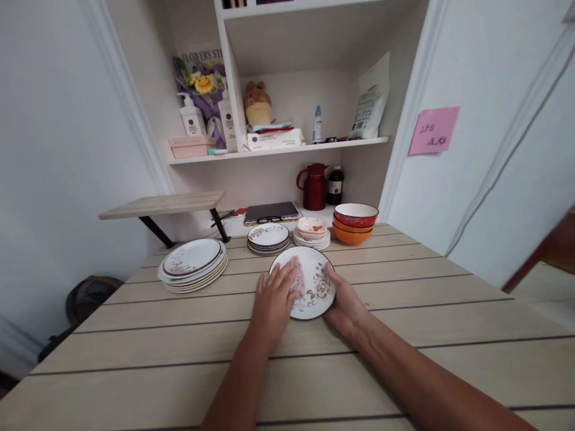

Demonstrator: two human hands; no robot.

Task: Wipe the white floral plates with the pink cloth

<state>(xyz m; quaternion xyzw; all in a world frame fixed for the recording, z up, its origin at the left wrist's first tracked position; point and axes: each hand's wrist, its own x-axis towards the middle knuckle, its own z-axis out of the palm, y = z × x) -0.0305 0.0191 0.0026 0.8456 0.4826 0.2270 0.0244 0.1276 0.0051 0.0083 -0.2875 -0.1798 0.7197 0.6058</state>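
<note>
The round plate faces upward, flower print toward the right hand, whose fingers clamp it; left hand lies, fingers spread, over pink cloth. Behind stand stacked plates.

L hand is palm-down, fingers extended & slightly spread, pointing fwd, thumb out to the R; bare L forearm comes up from bottom edge w/ a slight R lean. R hand is turned approx. palm-in, thumb on top, other fingers underneath & mostly hidden; bare R forearm runs diag. from lower R, hands near each other.
</note>
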